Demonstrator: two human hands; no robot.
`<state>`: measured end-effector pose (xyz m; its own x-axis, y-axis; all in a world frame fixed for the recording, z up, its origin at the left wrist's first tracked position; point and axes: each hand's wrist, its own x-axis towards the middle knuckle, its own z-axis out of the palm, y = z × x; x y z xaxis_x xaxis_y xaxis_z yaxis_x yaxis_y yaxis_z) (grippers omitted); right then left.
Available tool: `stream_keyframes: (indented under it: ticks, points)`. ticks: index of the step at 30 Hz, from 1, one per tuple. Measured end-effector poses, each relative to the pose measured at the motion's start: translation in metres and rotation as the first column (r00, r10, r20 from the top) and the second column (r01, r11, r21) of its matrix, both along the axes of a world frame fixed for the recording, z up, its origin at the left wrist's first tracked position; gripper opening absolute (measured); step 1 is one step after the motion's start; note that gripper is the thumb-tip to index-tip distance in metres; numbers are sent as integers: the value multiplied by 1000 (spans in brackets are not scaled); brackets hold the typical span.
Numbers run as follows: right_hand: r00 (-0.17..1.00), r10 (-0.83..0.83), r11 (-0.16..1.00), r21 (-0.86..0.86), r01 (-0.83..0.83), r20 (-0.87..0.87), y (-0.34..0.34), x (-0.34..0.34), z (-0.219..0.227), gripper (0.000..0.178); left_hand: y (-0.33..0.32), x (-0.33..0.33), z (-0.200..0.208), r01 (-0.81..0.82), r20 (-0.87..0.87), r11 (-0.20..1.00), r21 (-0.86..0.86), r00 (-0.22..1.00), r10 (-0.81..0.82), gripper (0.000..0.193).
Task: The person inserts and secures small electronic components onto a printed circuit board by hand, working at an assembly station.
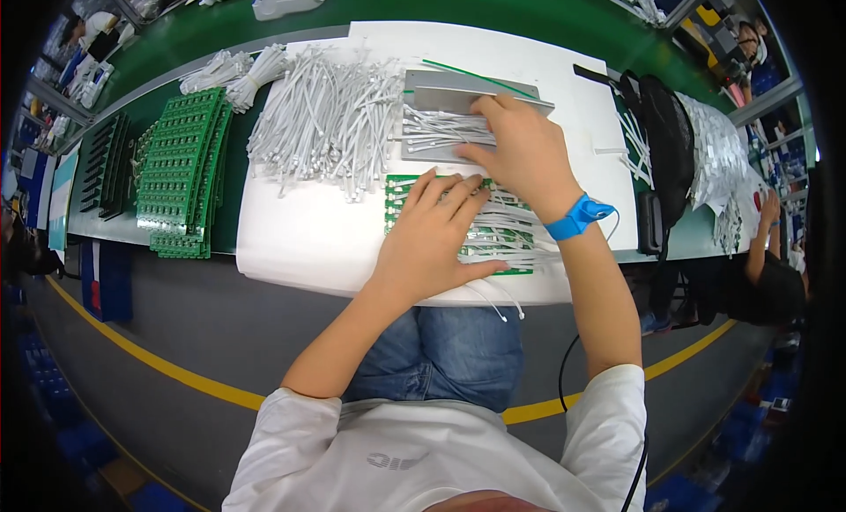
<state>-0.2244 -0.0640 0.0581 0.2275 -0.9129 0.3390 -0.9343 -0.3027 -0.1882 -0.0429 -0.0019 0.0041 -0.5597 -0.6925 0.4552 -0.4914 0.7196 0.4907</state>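
Note:
My left hand [429,230] lies with fingers spread over a green circuit board [394,214] at the front of the white work surface. Thin white cables [507,223] lie across the board's right part, and two ends hang past the table edge below my thumb. My right hand [526,151], with a blue wrist strap [580,217], is bent round a grey metal bar [441,99] behind the board. Its thumb is down by the cables, its index finger at the bar. White cables with small connectors [432,133] lie in a row on the grey plate under the bar.
A large pile of white cables [326,115] lies left of the plate, with bundles [257,74] behind it. Green circuit boards [181,173] are stacked farther left, beside a black rack [104,164]. A black bag [663,133] and clear plastic bags [709,151] lie at right.

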Motion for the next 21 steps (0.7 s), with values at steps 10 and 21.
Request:
stream_keyframes:
  ticks: [10, 21]
  points:
    - [968, 138, 989, -24, -147, -211, -15, -12, -11, 15, 1, 3, -4, -6, 4, 1000, -8, 1000, 6, 83]
    - [792, 133, 940, -176, -291, -596, -25, -19, 6, 16, -1, 2, -7, 4, -14, 1000, -26, 1000, -4, 85]
